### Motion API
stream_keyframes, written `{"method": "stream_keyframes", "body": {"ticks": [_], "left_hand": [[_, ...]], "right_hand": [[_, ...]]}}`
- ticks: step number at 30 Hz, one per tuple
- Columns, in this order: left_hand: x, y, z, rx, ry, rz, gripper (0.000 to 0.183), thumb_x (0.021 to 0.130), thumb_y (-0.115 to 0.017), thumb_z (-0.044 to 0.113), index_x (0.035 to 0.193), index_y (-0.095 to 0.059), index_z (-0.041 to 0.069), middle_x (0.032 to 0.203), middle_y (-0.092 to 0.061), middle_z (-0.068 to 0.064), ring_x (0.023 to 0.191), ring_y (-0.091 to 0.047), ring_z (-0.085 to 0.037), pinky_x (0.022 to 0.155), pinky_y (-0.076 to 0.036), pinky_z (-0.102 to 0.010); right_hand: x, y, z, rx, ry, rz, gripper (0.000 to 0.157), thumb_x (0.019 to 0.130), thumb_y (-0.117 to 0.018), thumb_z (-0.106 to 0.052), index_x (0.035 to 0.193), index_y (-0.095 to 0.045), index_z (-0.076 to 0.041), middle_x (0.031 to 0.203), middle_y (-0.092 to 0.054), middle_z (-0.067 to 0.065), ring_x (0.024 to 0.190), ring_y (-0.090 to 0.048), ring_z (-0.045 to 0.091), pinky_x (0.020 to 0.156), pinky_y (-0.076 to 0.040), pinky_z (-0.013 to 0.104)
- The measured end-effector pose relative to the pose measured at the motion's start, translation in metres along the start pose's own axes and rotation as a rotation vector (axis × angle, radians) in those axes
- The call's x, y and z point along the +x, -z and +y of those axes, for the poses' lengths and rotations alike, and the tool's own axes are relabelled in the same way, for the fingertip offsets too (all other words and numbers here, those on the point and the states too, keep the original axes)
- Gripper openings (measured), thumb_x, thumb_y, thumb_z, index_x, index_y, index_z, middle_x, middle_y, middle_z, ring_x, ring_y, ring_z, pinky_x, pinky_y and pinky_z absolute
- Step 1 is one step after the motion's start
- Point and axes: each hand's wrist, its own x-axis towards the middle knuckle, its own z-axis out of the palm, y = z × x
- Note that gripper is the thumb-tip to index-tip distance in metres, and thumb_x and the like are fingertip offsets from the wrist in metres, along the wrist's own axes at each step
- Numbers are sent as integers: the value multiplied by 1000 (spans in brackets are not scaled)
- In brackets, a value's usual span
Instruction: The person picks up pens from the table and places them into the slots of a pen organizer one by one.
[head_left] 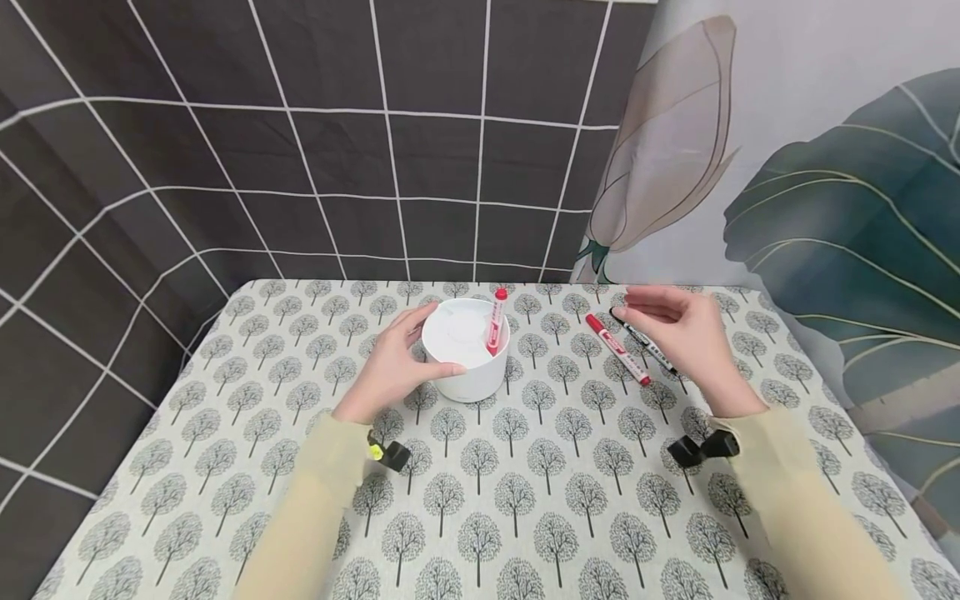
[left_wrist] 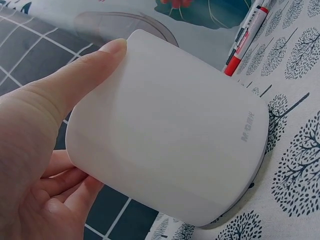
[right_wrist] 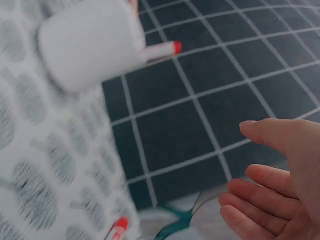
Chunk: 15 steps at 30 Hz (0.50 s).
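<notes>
My left hand (head_left: 393,367) holds a white pen cup (head_left: 472,386) around its side, thumb near the rim in front and the other fingers behind. A red-capped marker (head_left: 496,323) leans inside the cup against its right side, cap end up above the rim. In the left wrist view, pale lettering marks the wall of the cup (left_wrist: 165,125). My right hand (head_left: 686,337) holds nothing; its fingers are apart from the thumb in the right wrist view. Below it lies a black marker (head_left: 654,350), partly hidden by the hand, with a red marker (head_left: 618,350) beside it.
A tree-print cloth (head_left: 517,500) covers the table. Behind the table hangs a dark curtain with a white grid (head_left: 435,158), and to the right a pale flowered curtain (head_left: 825,167). Each wrist wears a small black camera (head_left: 703,448).
</notes>
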Motion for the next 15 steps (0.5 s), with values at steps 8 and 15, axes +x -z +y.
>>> {"method": "stream_keyframes", "body": {"ticks": [8, 15], "left_hand": [[-1, 0, 1, -17, 11, -7, 106, 69, -97, 29, 156, -40, 10, 158, -38, -4, 143, -38, -26, 117, -34, -34], [-1, 0, 2, -23, 15, -3, 105, 69, -97, 28, 156, -41, 10, 158, -39, -3, 143, -39, -26, 117, -34, -33]], "right_hand": [[-14, 6, 40, -139, -26, -41, 56, 90, -79, -41, 130, -67, -5, 123, -70, 14, 98, -68, 11, 78, -53, 11], [-23, 3, 69, -215, -26, -87, 57, 88, -82, -40, 125, -69, 0, 116, -72, 17, 99, -70, 31, 75, -51, 11]]}}
